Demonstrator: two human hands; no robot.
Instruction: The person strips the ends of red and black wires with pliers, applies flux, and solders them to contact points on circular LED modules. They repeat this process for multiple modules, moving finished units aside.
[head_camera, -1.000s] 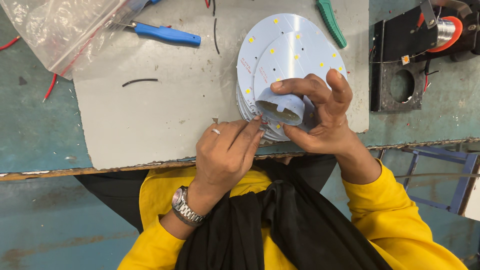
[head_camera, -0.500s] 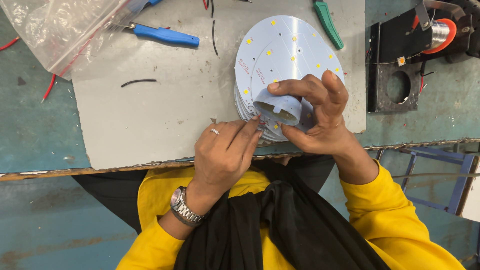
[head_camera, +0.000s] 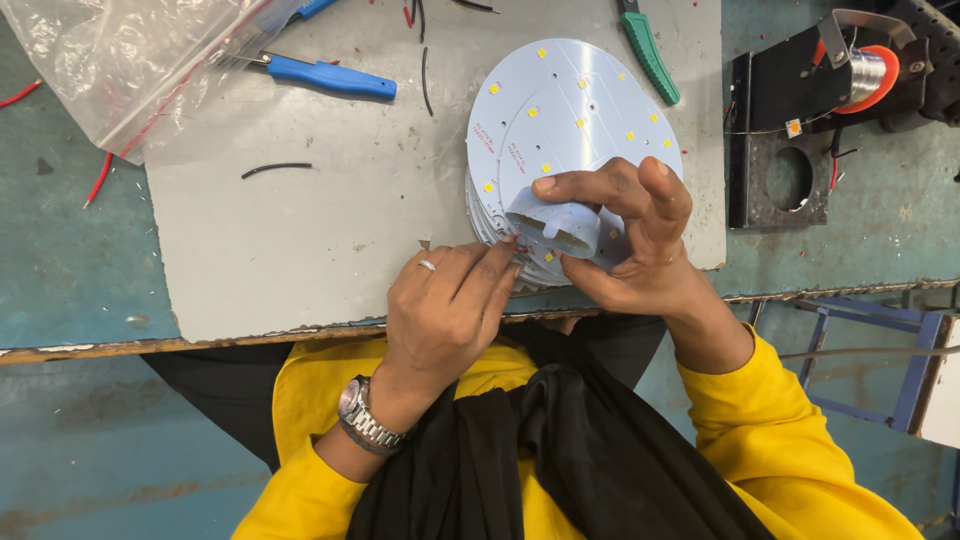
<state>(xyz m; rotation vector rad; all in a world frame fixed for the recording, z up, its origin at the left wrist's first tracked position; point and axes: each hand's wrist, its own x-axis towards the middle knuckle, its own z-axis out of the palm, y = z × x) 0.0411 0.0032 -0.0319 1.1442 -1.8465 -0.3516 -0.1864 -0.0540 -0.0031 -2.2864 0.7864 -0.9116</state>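
My right hand (head_camera: 640, 235) pinches a small pale plastic housing (head_camera: 556, 224) between thumb and curled fingers, holding it just above the near edge of a stack of round white LED boards (head_camera: 580, 110). My left hand (head_camera: 450, 305) is loosely closed, its fingertips (head_camera: 505, 255) pressed together and touching the lower left side of the housing; whether they grip anything small there I cannot tell, since the fingers hide the contact. A ring sits on one left finger and a metal wristwatch (head_camera: 365, 420) on that wrist.

From the head camera, the stack of boards lies on a grey mat (head_camera: 300, 230) that covers part of a worn teal workbench (head_camera: 60, 260), near the mat's right edge. The top board carries small yellow chips dotted across its face. A blue-handled tool (head_camera: 325, 75) rests at the far side of the mat, partly under a clear plastic bag (head_camera: 120, 55) at the upper left. A green-handled tool (head_camera: 650, 50) lies beyond the boards, well apart from my hands. A short black wire offcut (head_camera: 275, 168) lies alone on the mat, and red wire scraps (head_camera: 100, 175) sit on the bench beside the bag. To the right stands a black fixture (head_camera: 790, 150) with a round hole, and behind it a spool of solder wire (head_camera: 870, 70). Yellow sleeves and a black cloth fill the foreground.
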